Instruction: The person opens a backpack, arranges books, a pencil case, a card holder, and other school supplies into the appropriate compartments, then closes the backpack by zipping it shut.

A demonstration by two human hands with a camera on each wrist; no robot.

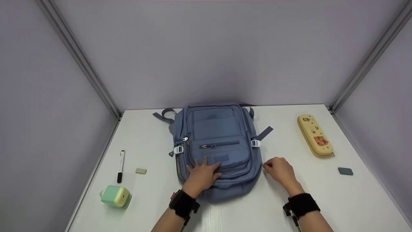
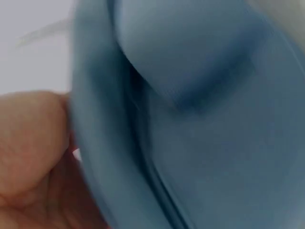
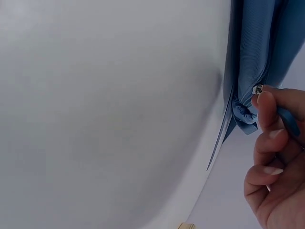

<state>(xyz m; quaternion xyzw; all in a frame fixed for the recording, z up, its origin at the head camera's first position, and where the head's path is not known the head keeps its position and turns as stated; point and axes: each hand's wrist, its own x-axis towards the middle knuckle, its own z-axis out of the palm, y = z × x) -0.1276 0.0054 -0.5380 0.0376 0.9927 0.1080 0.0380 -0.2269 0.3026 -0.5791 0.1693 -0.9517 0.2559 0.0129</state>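
Observation:
A blue backpack (image 1: 214,125) lies on its back, its front panel with a short zipper facing up. My left hand (image 1: 200,176) rests with spread fingers on the lower front of the bag. In the left wrist view, the left thumb (image 2: 31,140) is beside blurred blue fabric folds. At the bag's right edge, my right hand (image 1: 280,169) pinches a zipper pull. The right wrist view shows the metal zipper slider (image 3: 258,89) at the thumb and index finger, with a blue pull tab (image 3: 289,120) running into the hand.
On the white table (image 1: 154,206), a marker (image 1: 121,166), a pale green eraser (image 1: 141,171) and a green-yellow pencil sharpener (image 1: 115,196) lie left. A yellow pencil case (image 1: 315,135) and a dark eraser (image 1: 345,171) lie right. Panels (image 1: 212,51) enclose the back and sides.

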